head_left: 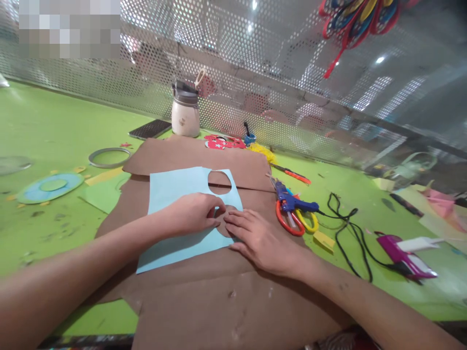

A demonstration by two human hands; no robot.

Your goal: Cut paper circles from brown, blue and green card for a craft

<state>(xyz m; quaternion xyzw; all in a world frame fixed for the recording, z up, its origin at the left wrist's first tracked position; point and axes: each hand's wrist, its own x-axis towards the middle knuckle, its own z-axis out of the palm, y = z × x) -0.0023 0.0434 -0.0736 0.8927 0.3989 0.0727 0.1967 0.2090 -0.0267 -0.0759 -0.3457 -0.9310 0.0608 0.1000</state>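
Blue paper (175,187) lies on brown cardboard (197,301). Left hand (191,214) at nearer round hole (223,229), fingers curled narrow; cannot tell if gripping. Right hand (260,238) flattish across paper's right edge, fingers extended.

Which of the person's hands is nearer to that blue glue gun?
Right. The right hand is to the left of the blue glue gun and a little closer to the person; the left hand is farther left, over the light blue sheet.
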